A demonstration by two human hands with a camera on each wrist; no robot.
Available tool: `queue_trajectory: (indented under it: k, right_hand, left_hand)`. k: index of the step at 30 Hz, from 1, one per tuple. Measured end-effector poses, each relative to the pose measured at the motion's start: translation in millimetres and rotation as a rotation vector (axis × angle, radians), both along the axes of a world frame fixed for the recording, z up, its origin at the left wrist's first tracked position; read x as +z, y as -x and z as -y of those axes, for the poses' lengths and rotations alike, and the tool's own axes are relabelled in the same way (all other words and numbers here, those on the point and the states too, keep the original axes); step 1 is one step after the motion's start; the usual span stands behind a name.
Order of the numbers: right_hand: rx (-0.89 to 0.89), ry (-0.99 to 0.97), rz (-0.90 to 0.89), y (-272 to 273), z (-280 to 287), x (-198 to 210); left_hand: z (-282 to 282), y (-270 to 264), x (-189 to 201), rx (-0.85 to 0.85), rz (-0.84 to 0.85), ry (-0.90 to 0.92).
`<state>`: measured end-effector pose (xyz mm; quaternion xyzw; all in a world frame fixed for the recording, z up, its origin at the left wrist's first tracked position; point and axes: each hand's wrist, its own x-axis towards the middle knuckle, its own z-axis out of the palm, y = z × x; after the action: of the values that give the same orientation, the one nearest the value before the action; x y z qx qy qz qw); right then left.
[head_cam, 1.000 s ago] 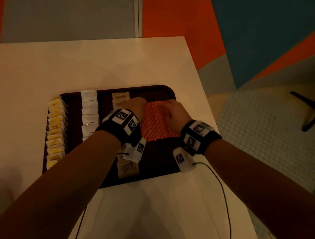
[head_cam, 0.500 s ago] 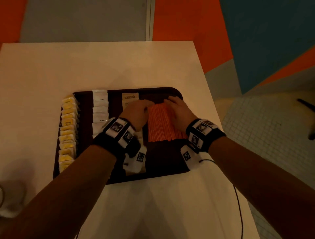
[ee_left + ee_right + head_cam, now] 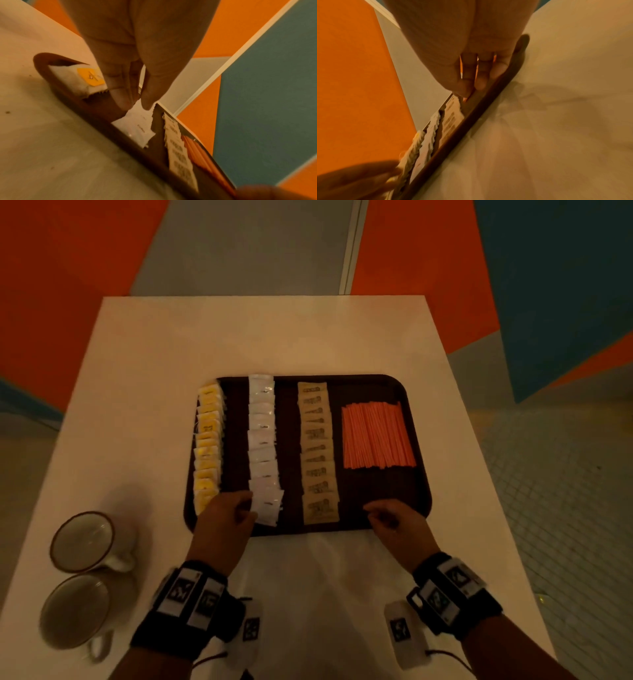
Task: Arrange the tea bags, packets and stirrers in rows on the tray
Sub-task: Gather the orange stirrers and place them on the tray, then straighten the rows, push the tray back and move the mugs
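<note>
Brown tray (image 3: 416, 440) near edge: both hands (image 3: 226, 517) (image 3: 394, 520) loosely curled, holding nothing.

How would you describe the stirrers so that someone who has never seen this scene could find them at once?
Start at the dark tray on the white table. Three columns of packets run along it: yellow tea bags, white packets and tan packets. The stirrers lie right of those, the only thin orange sticks, packed side by side in a flat block.

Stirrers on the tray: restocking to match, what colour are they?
The stirrers are orange-red, clearest in the head view.
</note>
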<state>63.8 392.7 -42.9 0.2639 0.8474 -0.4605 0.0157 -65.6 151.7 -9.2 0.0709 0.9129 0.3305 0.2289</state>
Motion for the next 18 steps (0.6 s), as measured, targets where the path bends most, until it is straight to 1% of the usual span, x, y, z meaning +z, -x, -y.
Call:
queue_trajectory:
  k: [3, 5, 8, 10, 12, 14, 16, 18]
  right_hand:
    - [0.036, -0.037, -0.008, 9.6, 19.7, 3.5]
    - [0.113, -0.036, 0.03, 17.6, 33.4, 9.9]
    - [0.236, 0.073, 0.11, 34.2, 60.7, 17.5]
    - [0.336, 0.109, 0.113, 49.3, 79.4, 20.5]
    - [0.421, 0.096, 0.12, 64.2, 93.1, 21.2]
    - [0.43, 0.091, 0.164, 75.2, 101.0, 21.4]
    - [0.403, 0.106, 0.201, 81.4, 105.4, 21.0]
    - [0.389, 0.105, 0.19, 82.4, 109.1, 18.0]
  left_hand:
    - [-7.4, 3.8, -11.5, -0.016, -0.006, 0.065]
    - [-13.6, 7.1, -15.3, -0.017, 0.008, 0.081]
    - [-18.3, 10.5, -17.9, -0.005, 0.031, 0.087]
    - [-17.1, 11.0, -19.9, -0.003, 0.045, 0.076]
    - [-15.0, 9.5, -20.7, 0.001, 0.069, 0.052]
    - [-13.4, 7.5, -19.4, 0.008, 0.094, 0.038]
    - [-11.9, 6.3, -17.0, 0.01, 0.099, 0.023]
    - [-10.3, 6.5, -14.3, 0.021, 0.103, -0.004]
